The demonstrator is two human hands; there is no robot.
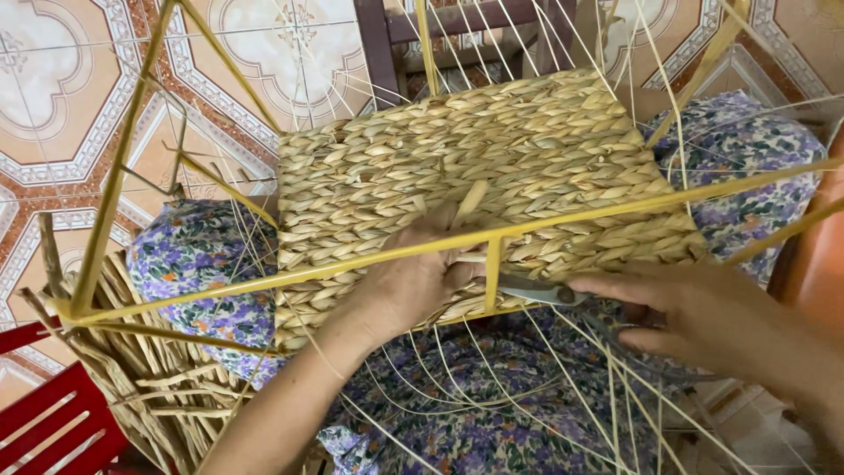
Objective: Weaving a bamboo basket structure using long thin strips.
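- The woven panel (475, 185) of braided straw-coloured fibre lies across the person's lap, stretched inside a yellow metal frame (369, 261); one frame bar crosses just in front of the panel's near edge.
- The left hand (413, 277) is closed, its fingers curled onto the near edge of the weave beside the frame's short upright bar; a loose flat strand (469, 203) sticks up from the weave just above that hand.
- The right hand (694, 308) grips a pair of scissors (536, 290), fingers through the dark handles; the grey blades point left, their tips beside the left hand at the panel's edge, just under the frame bar.
- Thin pale strands (545, 387) fan out from under the panel, over the floral dress (475, 413) covering the knees.
- A bundle of dry fibre (132, 369) rests at the lower left, near a red slatted piece of furniture (53, 422); patterned floor tiles (61, 97) show beyond.
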